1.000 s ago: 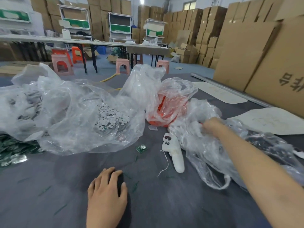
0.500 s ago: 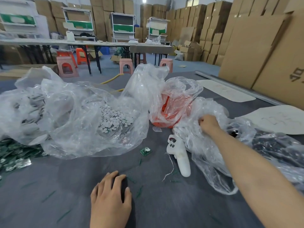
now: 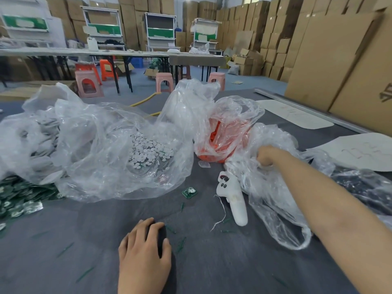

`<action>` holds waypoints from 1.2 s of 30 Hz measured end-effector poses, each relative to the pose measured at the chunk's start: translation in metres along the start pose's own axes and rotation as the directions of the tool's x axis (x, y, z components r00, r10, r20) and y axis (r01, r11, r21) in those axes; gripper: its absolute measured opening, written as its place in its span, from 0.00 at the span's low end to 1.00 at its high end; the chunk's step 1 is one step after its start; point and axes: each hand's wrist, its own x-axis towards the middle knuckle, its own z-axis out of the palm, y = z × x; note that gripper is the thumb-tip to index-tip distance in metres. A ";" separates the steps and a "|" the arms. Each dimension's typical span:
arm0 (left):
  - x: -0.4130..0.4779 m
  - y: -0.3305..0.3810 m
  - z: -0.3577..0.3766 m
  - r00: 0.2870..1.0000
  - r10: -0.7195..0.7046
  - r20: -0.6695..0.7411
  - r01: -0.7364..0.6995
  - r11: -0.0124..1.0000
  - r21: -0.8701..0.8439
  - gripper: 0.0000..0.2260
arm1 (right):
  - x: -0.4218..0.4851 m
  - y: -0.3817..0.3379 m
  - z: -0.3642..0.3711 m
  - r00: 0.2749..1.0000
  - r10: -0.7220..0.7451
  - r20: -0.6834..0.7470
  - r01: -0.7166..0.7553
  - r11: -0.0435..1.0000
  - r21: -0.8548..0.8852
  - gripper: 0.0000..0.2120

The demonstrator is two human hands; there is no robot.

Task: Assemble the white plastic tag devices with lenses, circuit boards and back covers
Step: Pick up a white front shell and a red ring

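At the far left edge of the grey table (image 3: 63, 262), a heap of green circuit boards (image 3: 19, 196) spills from under a clear bag of white plastic pieces (image 3: 36, 141). Beside it, a second clear bag holds small white discs (image 3: 150, 149), probably the lenses. Near the front, the left hand (image 3: 144, 257) rests palm-down on the cloth, its fingers close together and gently bent over a dark shape I cannot identify. One loose circuit board (image 3: 189, 192) lies alone between the disc bag and a white controller (image 3: 232, 196). Behind them sits a bag of orange parts (image 3: 220, 143). Further right, the right hand (image 3: 266, 155) reaches into a crumpled clear bag (image 3: 275, 209) with its fingers curled into the film; whether they pinch a part inside is hidden. No assembled tag shows anywhere, so the work looks barely begun. Parts are being gathered, and fitting lens, board and cover all remains.
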 end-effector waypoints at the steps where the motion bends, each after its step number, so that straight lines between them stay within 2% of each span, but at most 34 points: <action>1: 0.000 0.000 -0.001 1.000 -0.005 -0.003 0.005 1.000 -0.008 0.15 | -0.003 -0.001 -0.002 1.000 0.002 -0.001 -0.002 1.000 0.015 0.17; 4: -0.001 -0.001 -0.001 1.000 -0.021 0.015 0.021 1.000 -0.023 0.16 | -0.010 -0.001 -0.013 0.993 0.041 -0.109 -0.032 0.996 0.081 0.15; 7: -0.001 -0.003 0.000 0.999 -0.016 0.045 0.018 0.999 -0.029 0.17 | -0.018 0.003 -0.037 0.952 0.156 -0.263 -0.071 0.949 0.306 0.14; 9: -0.002 -0.003 0.001 0.998 -0.012 0.054 0.014 0.999 -0.034 0.13 | -0.022 0.008 -0.053 0.868 0.259 -0.424 -0.037 0.885 0.464 0.11; 10: -0.002 -0.003 0.001 0.998 -0.011 0.059 0.013 0.999 -0.038 0.14 | -0.027 0.008 -0.060 0.790 0.310 -0.529 -0.004 0.865 0.501 0.10; 12: -0.003 -0.004 0.000 0.998 -0.007 0.068 0.010 0.999 -0.044 0.15 | -0.038 0.005 -0.069 0.598 0.324 -0.733 0.023 0.907 0.420 0.12; 13: -0.003 -0.005 0.000 0.998 -0.001 0.069 0.005 0.999 -0.052 0.15 | -0.045 0.003 -0.072 0.530 0.266 -0.805 -0.021 0.953 0.301 0.11; 14: -0.004 -0.006 -0.001 0.998 0.003 0.071 0.002 0.998 -0.061 0.15 | -0.051 0.001 -0.075 0.498 0.192 -0.846 -0.080 0.981 0.175 0.10; 15: -0.004 -0.006 -0.002 0.997 0.007 0.074 -0.003 0.998 -0.065 0.15 | -0.058 -0.001 -0.078 0.497 0.139 -0.857 -0.114 0.989 0.094 0.10; 17: -0.005 -0.008 -0.001 0.996 0.023 0.084 -0.019 0.999 -0.051 0.15 | -0.071 -0.005 -0.089 0.459 0.119 -0.880 -0.031 0.992 0.118 0.11; 19: -0.003 -0.009 -0.001 0.996 0.024 0.084 -0.021 0.999 -0.047 0.15 | -0.093 -0.017 -0.097 0.429 0.149 -0.891 0.264 0.922 0.282 0.13; 20: -0.003 -0.009 -0.001 0.997 0.020 0.081 -0.015 0.998 -0.066 0.14 | -0.107 -0.029 -0.097 0.464 0.170 -0.870 0.445 0.804 0.394 0.12; 21: -0.002 -0.009 -0.002 0.998 0.017 0.067 -0.010 0.994 -0.107 0.13 | -0.123 -0.046 -0.090 0.541 0.164 -0.825 0.594 0.620 0.513 0.10; 22: -0.002 -0.009 -0.003 0.999 0.014 0.050 -0.006 0.986 -0.165 0.13 | -0.141 -0.068 -0.077 0.657 0.119 -0.745 0.666 0.371 0.647 0.08; 23: -0.002 -0.010 -0.004 1.000 0.003 0.031 0.005 0.969 -0.247 0.14 | -0.156 -0.092 -0.058 0.781 0.018 -0.624 0.619 0.101 0.779 0.08; 24: -0.001 -0.011 -0.004 1.000 -0.016 0.014 0.020 0.940 -0.341 0.16 | -0.169 -0.117 -0.036 0.860 -0.111 -0.498 0.489 -0.097 0.867 0.08; 25: -0.001 -0.012 -0.006 0.999 -0.037 0.001 0.034 0.904 -0.426 0.17 | -0.179 -0.141 -0.011 0.888 -0.223 -0.403 0.366 -0.192 0.911 0.08; 27: -0.001 -0.012 -0.009 0.998 -0.065 -0.028 0.040 0.844 -0.534 0.19 | -0.192 -0.182 0.029 0.904 -0.326 -0.276 0.203 -0.242 0.949 0.07; 30: -0.001 -0.015 -0.012 0.992 -0.104 -0.065 0.043 0.789 -0.613 0.18 | -0.202 -0.217 0.061 0.911 -0.385 -0.149 0.027 -0.305 0.952 0.06; 33: 0.003 -0.019 -0.015 0.975 -0.200 -0.094 0.096 0.766 -0.636 0.10 | -0.206 -0.224 0.075 0.880 -0.461 -0.114 -0.044 -0.317 0.947 0.07; 36: 0.002 -0.021 -0.018 0.960 -0.272 -0.068 0.137 0.668 -0.732 0.06 | -0.199 -0.218 0.082 0.895 -0.427 -0.127 -0.039 -0.358 0.933 0.07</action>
